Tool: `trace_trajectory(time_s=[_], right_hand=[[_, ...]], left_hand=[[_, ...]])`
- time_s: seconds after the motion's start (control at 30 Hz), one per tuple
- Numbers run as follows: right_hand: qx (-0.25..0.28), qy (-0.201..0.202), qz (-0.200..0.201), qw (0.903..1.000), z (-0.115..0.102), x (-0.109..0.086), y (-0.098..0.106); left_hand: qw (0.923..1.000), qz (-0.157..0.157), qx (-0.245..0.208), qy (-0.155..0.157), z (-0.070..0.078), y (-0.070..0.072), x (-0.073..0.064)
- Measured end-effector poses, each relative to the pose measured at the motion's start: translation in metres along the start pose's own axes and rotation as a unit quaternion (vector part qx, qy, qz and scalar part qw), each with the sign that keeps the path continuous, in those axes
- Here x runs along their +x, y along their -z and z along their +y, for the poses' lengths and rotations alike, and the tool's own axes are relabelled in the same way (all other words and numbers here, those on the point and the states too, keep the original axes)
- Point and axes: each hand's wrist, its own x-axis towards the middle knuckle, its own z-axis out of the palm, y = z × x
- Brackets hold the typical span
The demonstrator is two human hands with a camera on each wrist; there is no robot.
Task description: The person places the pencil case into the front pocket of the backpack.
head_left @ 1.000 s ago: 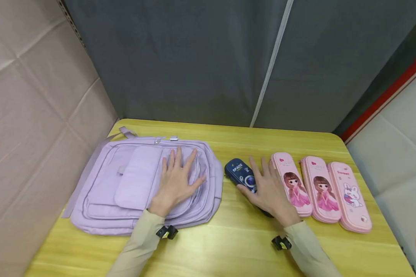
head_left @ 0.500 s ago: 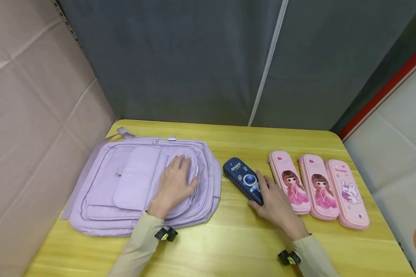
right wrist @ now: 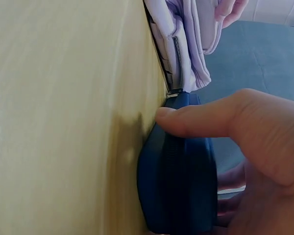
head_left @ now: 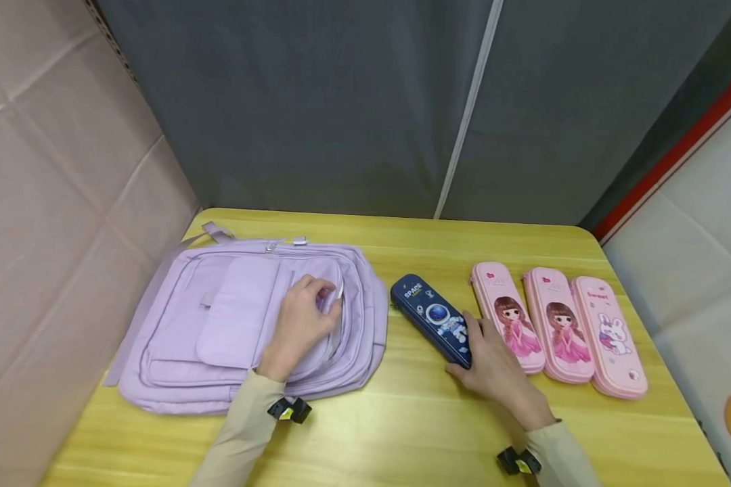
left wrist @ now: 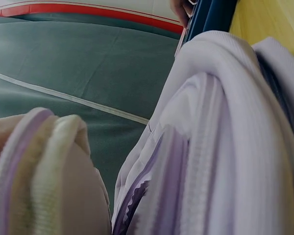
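A lilac backpack (head_left: 176, 338) lies flat on the yellow table, its front up. My left hand (head_left: 301, 321) pinches the edge of its front zip pocket, with the fingers bent toward the thumb. In the left wrist view that zipped edge (left wrist: 44, 186) stands raised, with a gap beside the zipper teeth. My right hand (head_left: 502, 365) grips the near end of a navy space-print pencil case (head_left: 429, 314). The right wrist view has the thumb on one side of the case (right wrist: 179, 181) and fingers on the other; whether it is fully on the table I cannot tell.
To the right, three pink pencil cases lie side by side: two with a doll print, first (head_left: 512, 321) and second (head_left: 562, 328), then one with a rabbit print (head_left: 610, 338). A dark curtain (head_left: 317, 115) hangs behind the table (head_left: 402, 433).
My left hand has gone from spread flat on the backpack to pinching its pocket edge. From over the navy pencil case, my right hand has drawn back to grip its near end.
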Motion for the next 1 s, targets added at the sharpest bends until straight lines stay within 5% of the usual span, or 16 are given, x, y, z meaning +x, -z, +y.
trace_trajectory(time_s=[0.23,0.7,1.0], right_hand=[[-0.014,-0.006,0.009,0.9998,0.001,-0.003,0.003],[0.129,-0.015,0.114,0.9849,0.025,0.006,-0.005],[0.170,-0.001,0.094,0.9810,0.021,0.018,0.000]], left_hand=[[0.9987,0.037,-0.030,0.016,0.002,0.001,0.004],[0.9924,0.110,-0.054,-0.004,-0.003,0.010,0.007],[0.9893,0.128,-0.059,-0.037,-0.002,0.020,0.012]])
